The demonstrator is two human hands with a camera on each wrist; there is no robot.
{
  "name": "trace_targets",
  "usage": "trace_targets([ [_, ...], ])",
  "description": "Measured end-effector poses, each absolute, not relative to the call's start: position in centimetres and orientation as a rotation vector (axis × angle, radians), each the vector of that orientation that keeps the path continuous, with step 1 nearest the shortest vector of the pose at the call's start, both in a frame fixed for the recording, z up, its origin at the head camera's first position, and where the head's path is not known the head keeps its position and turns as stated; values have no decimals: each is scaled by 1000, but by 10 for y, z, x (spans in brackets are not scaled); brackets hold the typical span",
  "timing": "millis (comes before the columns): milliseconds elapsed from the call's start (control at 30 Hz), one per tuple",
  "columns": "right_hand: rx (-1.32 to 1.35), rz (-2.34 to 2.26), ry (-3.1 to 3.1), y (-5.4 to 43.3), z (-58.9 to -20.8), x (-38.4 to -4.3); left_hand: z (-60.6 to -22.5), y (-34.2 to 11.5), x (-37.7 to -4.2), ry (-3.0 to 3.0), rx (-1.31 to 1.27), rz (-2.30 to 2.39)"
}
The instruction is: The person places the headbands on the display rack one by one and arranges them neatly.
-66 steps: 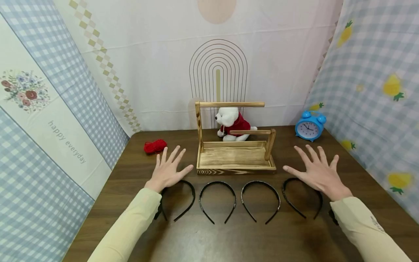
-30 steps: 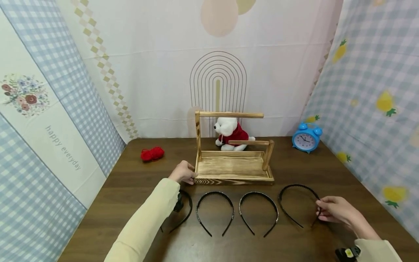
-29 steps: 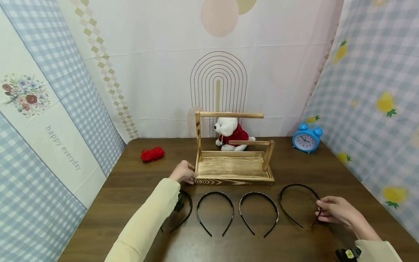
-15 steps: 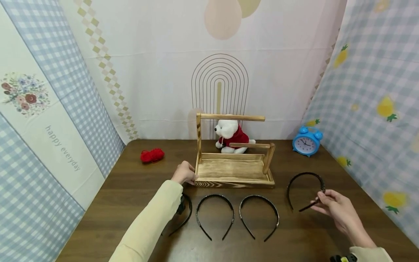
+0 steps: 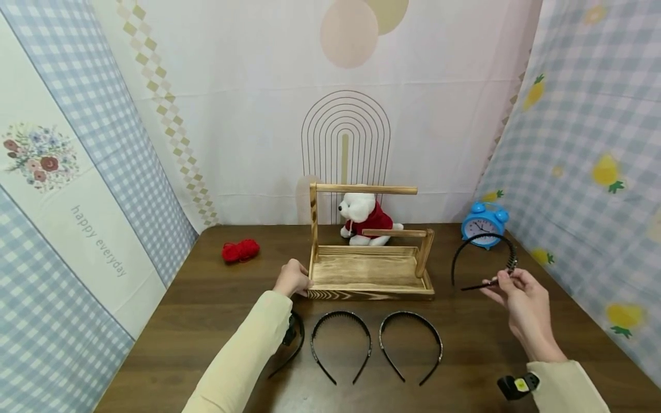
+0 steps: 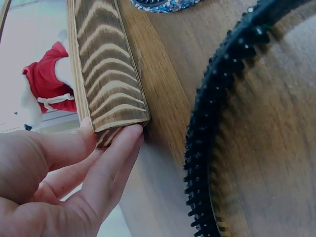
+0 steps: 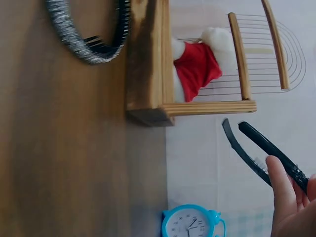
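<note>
My left hand (image 5: 292,278) grips the near left corner of a wooden two-bar display rack (image 5: 366,271). In the left wrist view, the thumb and fingers (image 6: 116,153) pinch the end of its tray. My right hand (image 5: 529,312) holds a black toothed headband (image 5: 513,252) by one side, raised to the right of the rack. Its two ends point left in the right wrist view. Two glittery headbands (image 5: 341,314) (image 5: 410,314) lie in front of the rack. Another black headband (image 5: 302,338) lies partly hidden under my left forearm.
A white plush dog (image 5: 358,206) in a red top sits behind the rack. The blue alarm clock (image 5: 477,226) stands at the back right, partly overlapped by the raised headband. Red yarn (image 5: 240,250) lies at the back left. Fabric curtains enclose the table (image 5: 217,298).
My left hand went from spread over the table to gripping the rack's corner. My right hand took the rightmost headband, lifted it off the table and turned it.
</note>
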State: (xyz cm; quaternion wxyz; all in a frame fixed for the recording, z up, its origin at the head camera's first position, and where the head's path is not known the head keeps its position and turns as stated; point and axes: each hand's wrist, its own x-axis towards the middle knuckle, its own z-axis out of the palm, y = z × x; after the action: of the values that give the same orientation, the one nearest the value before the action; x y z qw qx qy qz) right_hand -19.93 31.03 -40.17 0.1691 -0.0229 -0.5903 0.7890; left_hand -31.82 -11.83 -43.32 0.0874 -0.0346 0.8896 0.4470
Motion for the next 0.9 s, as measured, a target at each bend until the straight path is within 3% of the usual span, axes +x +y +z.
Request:
trace_targets([
  [900,-179,2180,-1349,246,-352,-273,-436,-118,-316,2704,-127,1319],
])
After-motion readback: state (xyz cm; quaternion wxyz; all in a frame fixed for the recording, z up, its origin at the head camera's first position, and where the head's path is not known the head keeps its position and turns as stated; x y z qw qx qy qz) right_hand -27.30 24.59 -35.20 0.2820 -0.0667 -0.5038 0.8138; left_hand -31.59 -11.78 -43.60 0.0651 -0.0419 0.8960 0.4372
